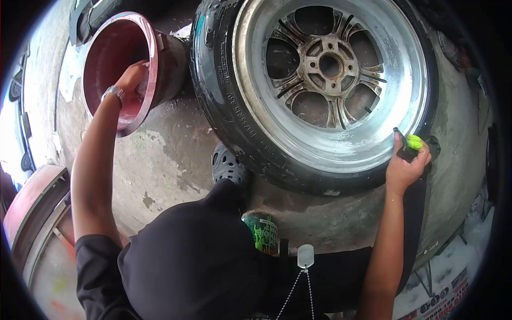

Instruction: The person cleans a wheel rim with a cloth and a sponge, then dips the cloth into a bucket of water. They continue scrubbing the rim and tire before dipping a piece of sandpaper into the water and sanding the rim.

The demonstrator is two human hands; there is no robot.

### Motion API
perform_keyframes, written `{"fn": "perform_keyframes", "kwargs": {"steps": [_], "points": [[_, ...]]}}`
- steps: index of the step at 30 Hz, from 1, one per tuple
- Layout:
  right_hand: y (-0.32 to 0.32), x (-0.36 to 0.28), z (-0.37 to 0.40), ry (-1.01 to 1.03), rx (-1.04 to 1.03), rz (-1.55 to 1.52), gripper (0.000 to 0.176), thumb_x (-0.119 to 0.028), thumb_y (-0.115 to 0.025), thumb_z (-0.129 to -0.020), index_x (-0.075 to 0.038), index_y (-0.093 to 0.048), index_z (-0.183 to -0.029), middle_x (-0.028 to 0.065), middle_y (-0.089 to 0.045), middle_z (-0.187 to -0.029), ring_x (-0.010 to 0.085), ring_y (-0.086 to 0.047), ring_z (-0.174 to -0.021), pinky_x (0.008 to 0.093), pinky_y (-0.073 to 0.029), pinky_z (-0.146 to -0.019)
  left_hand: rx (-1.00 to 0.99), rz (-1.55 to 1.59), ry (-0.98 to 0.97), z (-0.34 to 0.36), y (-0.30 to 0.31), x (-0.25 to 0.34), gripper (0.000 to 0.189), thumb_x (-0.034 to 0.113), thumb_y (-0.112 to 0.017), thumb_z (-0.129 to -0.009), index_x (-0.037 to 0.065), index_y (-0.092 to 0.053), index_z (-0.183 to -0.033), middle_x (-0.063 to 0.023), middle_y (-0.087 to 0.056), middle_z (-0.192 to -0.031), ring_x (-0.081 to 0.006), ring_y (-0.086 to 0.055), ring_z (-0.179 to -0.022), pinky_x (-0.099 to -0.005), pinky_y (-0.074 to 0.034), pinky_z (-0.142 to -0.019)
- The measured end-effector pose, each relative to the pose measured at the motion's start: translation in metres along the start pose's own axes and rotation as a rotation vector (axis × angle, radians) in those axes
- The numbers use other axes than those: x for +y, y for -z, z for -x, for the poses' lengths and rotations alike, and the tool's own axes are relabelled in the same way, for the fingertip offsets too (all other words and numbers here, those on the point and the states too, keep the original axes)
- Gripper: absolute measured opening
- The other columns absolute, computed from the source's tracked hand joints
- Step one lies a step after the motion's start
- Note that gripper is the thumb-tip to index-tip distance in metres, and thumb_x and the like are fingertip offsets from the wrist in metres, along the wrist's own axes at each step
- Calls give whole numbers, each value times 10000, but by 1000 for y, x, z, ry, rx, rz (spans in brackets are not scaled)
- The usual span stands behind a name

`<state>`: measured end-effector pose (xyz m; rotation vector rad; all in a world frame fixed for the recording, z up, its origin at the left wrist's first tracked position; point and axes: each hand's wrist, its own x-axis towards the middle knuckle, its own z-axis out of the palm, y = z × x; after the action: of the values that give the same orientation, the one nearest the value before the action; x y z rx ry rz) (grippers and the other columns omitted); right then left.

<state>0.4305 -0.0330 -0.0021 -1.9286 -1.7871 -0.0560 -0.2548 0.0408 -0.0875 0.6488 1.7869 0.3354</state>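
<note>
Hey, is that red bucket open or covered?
Open: no lid lies across the mouth of the bucket, and the left hand reaches inside.

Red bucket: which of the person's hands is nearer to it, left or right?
Left. The left hand reaches inside the red bucket; the right hand is farther off, holding a black-and-green object by the tire's lower right edge.

They wear black clothing point(192, 256), silvery watch point(113, 92), chained tag point(305, 256), grey clog point(228, 164).
</note>
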Motion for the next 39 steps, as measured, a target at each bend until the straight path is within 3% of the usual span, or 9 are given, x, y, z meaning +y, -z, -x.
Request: {"fn": "perform_keyframes", "kwargs": {"steps": [2,8,16,19,21,24,27,32,39], "points": [[2,0,0,14,-14,18,366,-121,-900,-774,-9,-641,-1007,94,-662,-1034,276,-586,-983,385,-479,-873,91,273,98,12,10,10,360,354,-431,-1031,103,-666,-1139,-68,-734,-1005,-194,-722,-788,-358,-599,-685],[1,-2,-1,-18,33,-46,182,-39,-772,-877,0,-652,-1008,111,-679,-1039,300,-593,-983,392,-478,-881,10,274,10,89,8,61,413,259,-473,-1054,54,-587,-1393,-80,-711,-1223,-177,-716,-1046,-336,-589,-917],[5,2,-4,52,32,13,211,-124,-579,-1022,54,-659,-1103,163,-643,-1092,349,-593,-1014,433,-467,-915,147,15,-184,53,27,23,337,162,-659,-950,75,-638,-1275,-38,-682,-1064,-125,-661,-851,-281,-563,-750],[2,4,0,13,49,-40,279,-142,-550,-1040,101,-646,-1138,188,-572,-1123,368,-589,-1011,440,-458,-923,67,-833,-347,0,35,-26,546,255,-635,-953,191,-524,-1484,-286,-493,-1466,-423,-537,-1316,-486,-448,-1110],[2,3,0,31,83,13,275,-143,-547,-1041,97,-640,-1138,175,-569,-1087,358,-589,-1002,440,-458,-922,-24,-946,-290,-9,16,-32,605,293,-615,-951,264,-461,-1536,-375,-272,-1587,-528,-295,-1473,-525,-279,-1229],[4,1,0,-10,50,-52,272,-154,-536,-1045,85,-628,-1136,175,-575,-1050,369,-587,-987,455,-455,-900,-21,-865,-266,-28,12,-35,590,310,-627,-939,206,-494,-1504,-399,-342,-1535,-565,-320,-1441,-519,-293,-1227],[4,6,1,-6,14,27,270,-169,-520,-1052,69,-616,-1138,178,-586,-1013,385,-583,-976,473,-452,-868,286,-1096,-520,-25,17,-34,447,206,-597,-940,114,-616,-1377,-357,-570,-1332,-495,-560,-1270,-483,-424,-1135],[1,4,4,-71,88,-3,310,-213,-515,-1060,62,-599,-1176,204,-606,-1018,432,-592,-945,489,-453,-846,293,136,-317,31,34,7,353,131,-451,-986,16,-657,-1250,-96,-707,-1104,-176,-692,-933,-314,-578,-795],[1,1,3,-47,61,5,277,-219,-520,-1058,22,-635,-1131,173,-628,-1004,389,-595,-955,469,-441,-854,100,804,-500,155,-22,92,433,284,-572,-1006,-9,-577,-1325,-160,-686,-1244,-309,-695,-1110,-438,-584,-974]]}}
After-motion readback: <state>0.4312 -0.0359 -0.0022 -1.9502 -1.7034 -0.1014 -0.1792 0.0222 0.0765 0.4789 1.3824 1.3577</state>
